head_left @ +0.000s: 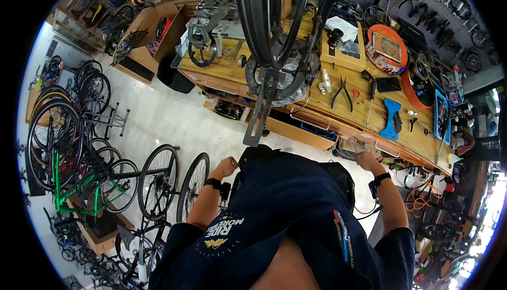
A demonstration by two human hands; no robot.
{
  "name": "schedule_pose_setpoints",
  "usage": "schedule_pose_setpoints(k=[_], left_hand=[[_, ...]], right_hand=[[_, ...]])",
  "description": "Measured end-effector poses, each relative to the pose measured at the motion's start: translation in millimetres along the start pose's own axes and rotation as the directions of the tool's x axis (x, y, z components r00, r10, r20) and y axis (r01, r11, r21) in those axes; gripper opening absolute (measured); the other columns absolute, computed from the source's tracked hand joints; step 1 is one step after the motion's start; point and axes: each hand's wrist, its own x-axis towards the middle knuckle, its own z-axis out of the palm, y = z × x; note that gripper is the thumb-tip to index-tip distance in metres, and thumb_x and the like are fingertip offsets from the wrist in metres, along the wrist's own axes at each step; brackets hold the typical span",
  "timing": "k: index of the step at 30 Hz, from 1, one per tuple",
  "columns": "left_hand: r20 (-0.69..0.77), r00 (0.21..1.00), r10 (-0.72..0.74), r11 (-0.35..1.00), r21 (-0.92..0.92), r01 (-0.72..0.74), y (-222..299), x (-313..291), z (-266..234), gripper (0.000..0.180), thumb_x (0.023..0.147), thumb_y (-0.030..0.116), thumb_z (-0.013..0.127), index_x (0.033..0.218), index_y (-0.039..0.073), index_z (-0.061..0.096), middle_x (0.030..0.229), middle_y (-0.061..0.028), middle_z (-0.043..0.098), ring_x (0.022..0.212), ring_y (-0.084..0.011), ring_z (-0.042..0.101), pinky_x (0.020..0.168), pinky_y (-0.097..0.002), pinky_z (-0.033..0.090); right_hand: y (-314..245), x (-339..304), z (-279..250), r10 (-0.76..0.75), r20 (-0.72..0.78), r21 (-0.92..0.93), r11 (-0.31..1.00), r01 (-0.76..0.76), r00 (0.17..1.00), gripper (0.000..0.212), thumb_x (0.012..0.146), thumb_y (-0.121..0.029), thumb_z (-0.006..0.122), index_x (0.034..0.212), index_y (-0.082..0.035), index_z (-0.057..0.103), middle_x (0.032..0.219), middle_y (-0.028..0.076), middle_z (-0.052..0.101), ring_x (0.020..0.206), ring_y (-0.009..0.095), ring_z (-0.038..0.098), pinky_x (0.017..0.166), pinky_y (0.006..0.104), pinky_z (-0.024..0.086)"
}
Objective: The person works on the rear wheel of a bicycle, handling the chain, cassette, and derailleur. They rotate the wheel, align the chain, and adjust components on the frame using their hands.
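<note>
Ahead of us runs the workbench (322,108), slanting from upper left to lower right. Above its middle hangs a bicycle wheel (264,20), with a crank arm (260,113) dropping over the bench's near edge. Right of that, on the bench top, lie pliers (343,93), then a screwdriver (371,97), then a flat wrench (391,118) further right. Behind them a round tray (388,47) sits by the tool wall (449,10). Our right hand (365,159) is at the bench's near edge, beside a small clear box (359,143). Our left hand (227,166) is low, well left of it. Far left, bicycles (79,147) stand in a floor rack.
</note>
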Motion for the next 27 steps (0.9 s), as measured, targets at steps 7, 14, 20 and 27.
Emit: schedule_pose_setpoints(k=[7,14,20,27], left_hand=[[0.158,0.985,0.074,0.995,0.047,-0.082,-50.7,-32.7,63.5,0.032,0.086,0.033,0.058,0.077,0.002,0.064,0.080,-0.0207,0.069,0.079,-0.0399,0.066,0.071,-0.0440,0.052],[0.159,0.986,0.045,0.998,0.045,-0.053,-26.9,-24.4,58.2,0.032,0.084,0.032,0.057,0.086,0.003,0.069,0.086,-0.0256,0.067,0.090,-0.0445,0.064,0.078,-0.0480,0.051],[0.066,0.993,0.093,0.995,0.039,-0.095,11.2,1.3,26.0,0.027,0.085,0.026,0.059,0.088,0.002,0.069,0.086,-0.0220,0.069,0.087,-0.0401,0.066,0.077,-0.0443,0.052],[0.101,0.994,0.032,0.996,0.080,-0.040,45.5,0.4,4.8,0.029,0.086,0.028,0.061,0.089,0.001,0.070,0.091,-0.0213,0.070,0.092,-0.0375,0.067,0.080,-0.0424,0.052]], right_hand=[[74.3,-13.6,97.1,0.209,0.228,0.456,0.840,-0.294,0.951,0.035,0.097,-0.023,0.052,0.082,0.006,0.060,0.067,0.016,0.069,0.055,0.022,0.067,0.049,0.0336,0.052],[66.0,-28.6,133.1,0.138,0.074,0.569,0.807,-0.156,0.988,0.035,0.090,-0.028,0.063,0.087,0.006,0.068,0.074,0.014,0.070,0.060,0.022,0.065,0.054,0.0340,0.051],[55.0,-36.2,146.9,0.122,-0.006,0.649,0.755,-0.089,0.992,0.037,0.089,-0.031,0.060,0.090,0.004,0.070,0.075,0.013,0.071,0.065,0.021,0.066,0.061,0.0332,0.052],[58.6,-43.8,174.3,-0.064,-0.097,0.694,0.711,0.113,0.993,0.024,0.086,-0.023,0.068,0.083,0.001,0.073,0.071,0.009,0.068,0.066,0.015,0.058,0.063,0.0316,0.048]])
